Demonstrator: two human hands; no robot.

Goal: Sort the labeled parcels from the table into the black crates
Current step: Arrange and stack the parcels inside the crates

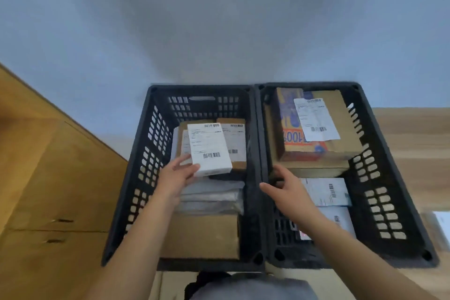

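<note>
Item: white labelled parcel (210, 149), flat box, barcode face up, long axis running roughly 12 to 6 o'clock with a slight lean toward 11. Held by the left hand (175, 176), thumb on top and fingers clamped under its near-left corner; the parcel lies at about 1 o'clock from those fingers, over the far half of the left crate (155, 129). Beneath it: brown labelled boxes (235, 143) toward 12 o'clock, a stack of grey mailers (211, 198) in the middle, a plain carton (202, 236) at 6 o'clock. Right hand (286, 190): fingers loosely spread, holding nothing, hovering over the near-left part of the right crate (379, 161), beside the shared rim. That crate holds a large printed carton (316, 126) at 12 o'clock and pale mailers (326, 191) nearer. Judgement: the left hand is the nearer one for the set-down; open room is thin, the parcel must rest on top of the brown boxes, with the far wall and the divider rim as the edges to clear
</note>
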